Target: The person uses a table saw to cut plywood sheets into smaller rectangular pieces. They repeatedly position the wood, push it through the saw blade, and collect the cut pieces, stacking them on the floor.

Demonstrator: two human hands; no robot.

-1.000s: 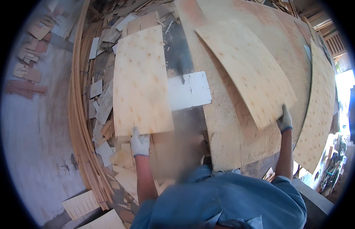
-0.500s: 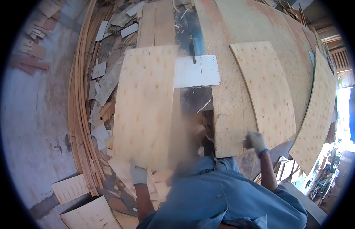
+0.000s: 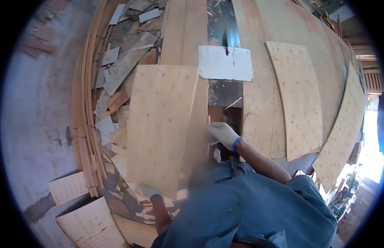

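A pale plywood sheet (image 3: 163, 120) lies tilted slightly on the left half of the worktop. My left hand (image 3: 149, 191), in a light work glove, is at its lower edge and grips it, the fingers partly hidden. My right hand (image 3: 224, 134), in a white glove with a blue cuff, is closed beside the sheet's right edge, over the dark gap in the worktop. A small pale piece of wood (image 3: 209, 120) shows at its fingertips; whether they hold it or the sheet's edge is unclear. A white plate (image 3: 225, 63) covers part of the dark strip ahead.
Another plywood piece (image 3: 297, 99) lies on the right of the wooden worktop (image 3: 258, 95), with a curved-looking sheet (image 3: 342, 132) beyond it. Long wooden strips (image 3: 87, 124) and scattered offcuts (image 3: 132, 62) are at the left. A blur smears the middle, near my blue clothing (image 3: 245, 198).
My right hand has moved left from the right-hand plywood piece to the sheet's right edge. My left hand and the sheet's lower edge have shifted lower in view; the view itself has also shifted.
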